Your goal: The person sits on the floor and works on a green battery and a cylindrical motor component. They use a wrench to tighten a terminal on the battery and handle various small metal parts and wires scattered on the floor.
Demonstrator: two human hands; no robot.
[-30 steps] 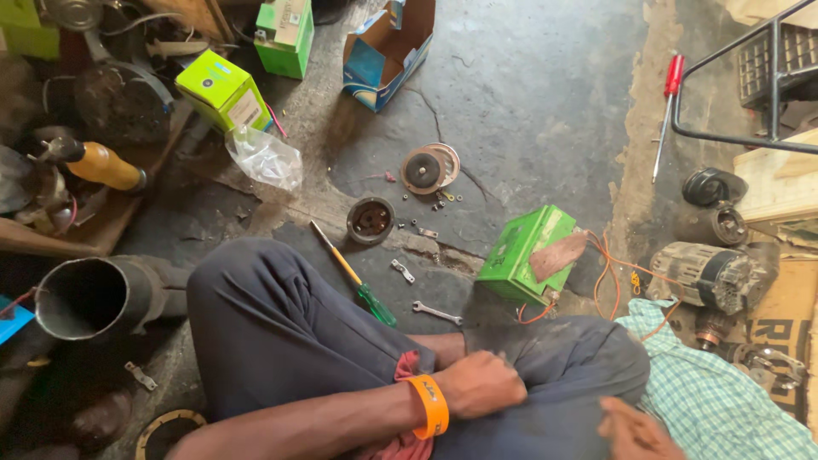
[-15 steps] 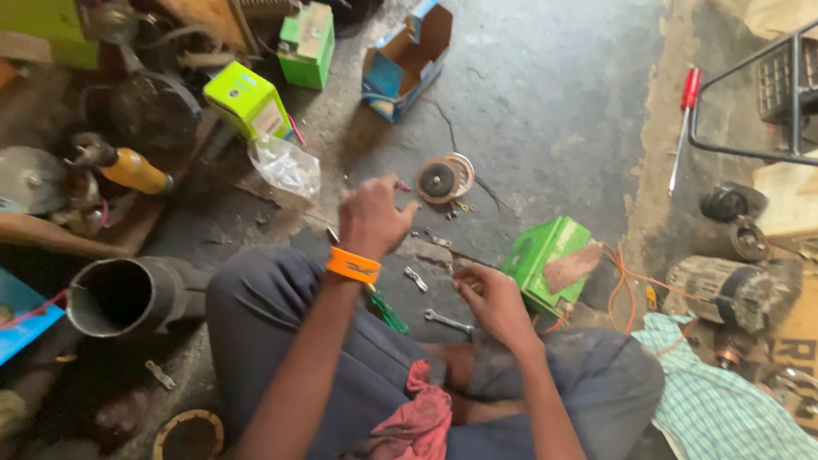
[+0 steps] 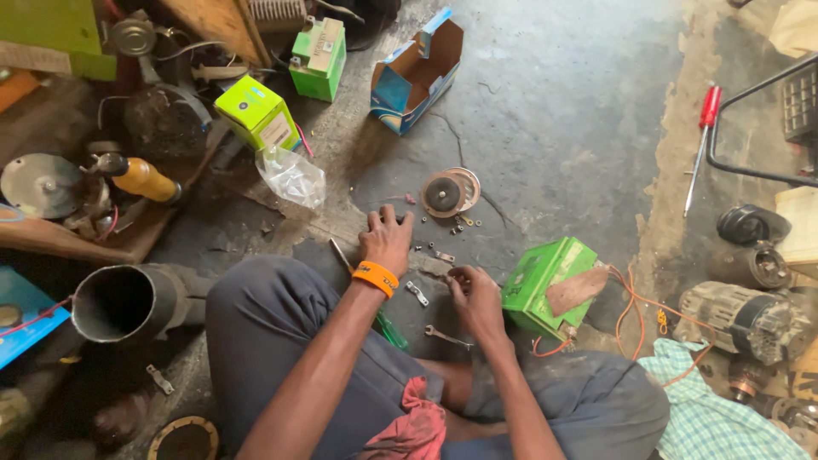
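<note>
Since the previous frame, your left hand (image 3: 388, 241) has lowered onto the floor, fingers spread, gripping nothing. Your right hand (image 3: 474, 294) pinches something too small to identify. One wrench (image 3: 446, 337) lies just below it. Two flat brackets (image 3: 417, 294) lie between your hands. One round disc (image 3: 445, 193) sits beyond.

So on the concrete floor (image 3: 562, 111), the left hand (image 3: 388, 241) rests just behind a round metal disc (image 3: 450, 192). The right hand (image 3: 474, 294) sits right of it, beside a green plastic box (image 3: 545, 281). A small steel wrench (image 3: 446, 337) lies between them, near the knees.
</note>
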